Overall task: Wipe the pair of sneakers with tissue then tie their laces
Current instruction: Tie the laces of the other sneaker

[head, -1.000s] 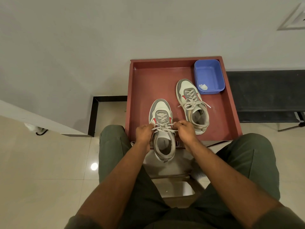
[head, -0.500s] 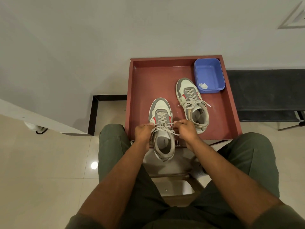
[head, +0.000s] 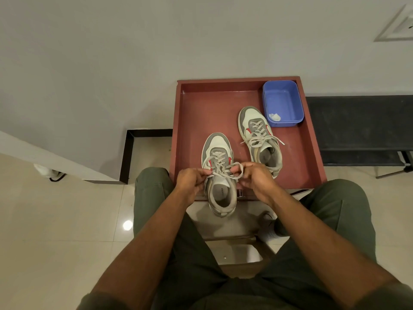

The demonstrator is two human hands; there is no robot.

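Bare tray floor (head: pixel 210 113) left of far sneaker (head: pixel 259 139), blue tub (head: pixel 282 104) blocking the back right corner

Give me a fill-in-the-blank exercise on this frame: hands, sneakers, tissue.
1. Both the left hand and the right hand grip the laces of the ____ sneaker.
2. The far sneaker lies with its toe beside the ____ tub.
3. The crumpled tissue lies ____ the tub.
4. Both sneakers rest on a ____ tray.

Missing words: near; blue; inside; red
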